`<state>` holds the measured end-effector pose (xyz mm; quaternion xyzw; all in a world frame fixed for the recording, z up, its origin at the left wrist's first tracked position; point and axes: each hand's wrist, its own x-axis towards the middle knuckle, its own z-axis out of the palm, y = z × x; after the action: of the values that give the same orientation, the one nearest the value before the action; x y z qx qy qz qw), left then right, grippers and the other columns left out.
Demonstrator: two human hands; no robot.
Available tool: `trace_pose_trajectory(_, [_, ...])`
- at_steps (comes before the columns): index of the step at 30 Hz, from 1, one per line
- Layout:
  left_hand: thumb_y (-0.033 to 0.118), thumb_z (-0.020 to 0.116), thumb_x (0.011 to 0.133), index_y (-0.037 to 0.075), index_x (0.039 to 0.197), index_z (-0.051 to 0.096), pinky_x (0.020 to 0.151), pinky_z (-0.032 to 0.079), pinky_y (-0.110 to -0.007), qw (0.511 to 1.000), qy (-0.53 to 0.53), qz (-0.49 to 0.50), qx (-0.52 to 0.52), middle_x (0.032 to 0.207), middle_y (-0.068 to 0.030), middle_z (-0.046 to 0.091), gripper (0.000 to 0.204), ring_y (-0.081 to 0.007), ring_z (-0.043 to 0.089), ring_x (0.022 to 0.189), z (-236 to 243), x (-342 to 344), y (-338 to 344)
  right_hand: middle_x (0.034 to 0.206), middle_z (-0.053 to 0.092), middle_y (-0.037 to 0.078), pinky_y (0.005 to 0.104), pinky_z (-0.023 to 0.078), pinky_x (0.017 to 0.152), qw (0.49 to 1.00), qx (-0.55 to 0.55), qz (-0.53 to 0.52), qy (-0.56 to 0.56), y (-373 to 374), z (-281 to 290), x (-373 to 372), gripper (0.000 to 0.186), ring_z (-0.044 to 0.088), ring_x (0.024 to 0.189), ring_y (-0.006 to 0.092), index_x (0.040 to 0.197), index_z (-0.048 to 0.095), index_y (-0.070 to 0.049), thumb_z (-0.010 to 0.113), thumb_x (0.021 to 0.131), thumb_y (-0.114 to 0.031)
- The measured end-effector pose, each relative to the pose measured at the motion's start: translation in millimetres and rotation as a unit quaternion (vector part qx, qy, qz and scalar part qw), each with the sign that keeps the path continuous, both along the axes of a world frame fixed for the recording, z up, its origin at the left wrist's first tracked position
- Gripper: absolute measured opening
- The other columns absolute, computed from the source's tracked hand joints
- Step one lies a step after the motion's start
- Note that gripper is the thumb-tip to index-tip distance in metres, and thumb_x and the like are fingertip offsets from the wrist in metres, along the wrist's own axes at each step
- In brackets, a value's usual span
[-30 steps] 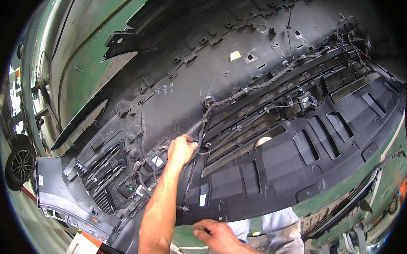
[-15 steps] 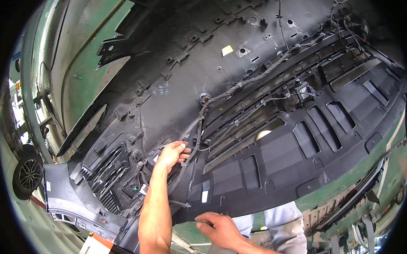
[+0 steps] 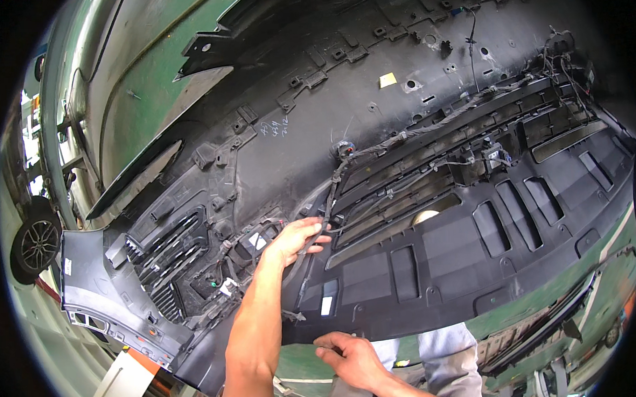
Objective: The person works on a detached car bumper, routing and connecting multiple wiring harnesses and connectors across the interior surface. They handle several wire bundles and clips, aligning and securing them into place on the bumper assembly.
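Note:
A large black car bumper cover (image 3: 289, 161) lies with its inner side up in front of me. A dark wiring harness (image 3: 400, 138), wrapped in tape, runs along it and bends down toward me near a round sensor (image 3: 344, 149). My left hand (image 3: 296, 242) reaches over the bumper's left part, its fingers closed round the harness where it comes down. By the bumper's near edge, my right hand (image 3: 355, 362) hangs with loosely bent fingers and the thumb apart, holding nothing. A slatted black lower panel (image 3: 432, 264) stretches to the right of my left hand.
A yellow paper tag (image 3: 387, 80) sits on the bumper. Loose wires bunch at its far right end (image 3: 562, 64). A car wheel (image 3: 37, 245) shows at the left, and a white-and-orange box (image 3: 125, 384) at the lower left. Green floor (image 3: 136, 93) surrounds the bumper.
The view has shifted, so the bumper appears farther right. My left hand has moved slightly right along the harness, its fingers now round it. My right hand stays by the near edge.

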<state>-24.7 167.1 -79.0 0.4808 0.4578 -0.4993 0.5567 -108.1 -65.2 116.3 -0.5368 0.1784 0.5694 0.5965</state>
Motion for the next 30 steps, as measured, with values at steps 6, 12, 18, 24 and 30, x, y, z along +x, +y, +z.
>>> trace_pose_trajectory(6, [0.023, 0.058, 0.104, -0.003, 0.145, 0.048, 0.081, 0.062, -0.036, 0.998, -0.009, 0.053, -0.046, 0.116, -0.016, 0.072, 0.05, -0.0272, 0.074, 0.099, -18.5, -1.9, 1.4, 0.095, 0.076, 0.011, 0.0299, 0.056, 0.075, 1.0, -0.007, 0.006, 0.015, 2.4, 0.2, -0.9, 0.025, 0.07, 0.081, 0.0142, 0.116, 0.072, -0.002, 0.071, 0.096, -0.017])
trace_pose_trajectory(12, [0.038, 0.054, 0.107, -0.002, 0.145, 0.048, 0.087, 0.058, -0.038, 0.999, 0.003, 0.037, 0.009, 0.132, -0.0188, 0.062, 0.056, -0.0279, 0.071, 0.101, 9.1, -4.0, 14.0, 0.095, 0.076, 0.011, 0.0302, 0.056, 0.077, 0.999, -0.006, 0.013, 0.04, 6.9, -2.0, -1.9, 0.026, 0.071, 0.083, 0.0144, 0.117, 0.071, -0.001, 0.071, 0.096, -0.017])
trace_pose_trajectory(18, [0.043, 0.068, 0.095, -0.001, 0.142, 0.055, 0.098, 0.052, -0.043, 0.935, -0.105, -0.298, 0.161, 0.127, -0.021, 0.069, 0.066, -0.0304, 0.07, 0.113, 75.5, -21.1, 12.5, 0.099, 0.077, 0.011, 0.0295, 0.056, 0.077, 0.999, -0.014, 0.023, 0.037, 8.5, -2.0, -2.8, 0.027, 0.07, 0.085, 0.0134, 0.117, 0.071, 0.001, 0.071, 0.097, -0.017])
trace_pose_trajectory(24, [0.025, 0.07, 0.091, 0.003, 0.135, 0.057, 0.093, 0.052, -0.051, 0.831, -0.206, -0.399, 0.328, 0.118, -0.022, 0.069, 0.051, -0.043, 0.066, 0.106, 130.2, -57.5, -22.6, 0.102, 0.076, 0.011, 0.0292, 0.055, 0.08, 0.998, -0.026, 0.024, 0.05, 10.5, -4.1, -0.8, 0.028, 0.068, 0.088, 0.0122, 0.118, 0.071, 0.0, 0.072, 0.096, -0.017])
trace_pose_trajectory(30, [0.013, 0.072, 0.088, -0.001, 0.123, 0.063, 0.096, 0.049, -0.045, 0.72, -0.342, -0.297, 0.526, 0.114, -0.0187, 0.065, 0.038, -0.0383, 0.063, 0.107, 168.7, -74.5, 16.8, 0.103, 0.076, 0.01, 0.0291, 0.054, 0.083, 0.996, -0.028, 0.027, 0.078, 8.9, -3.4, -3.1, 0.028, 0.068, 0.092, 0.0131, 0.118, 0.071, 0.0, 0.072, 0.095, -0.016])
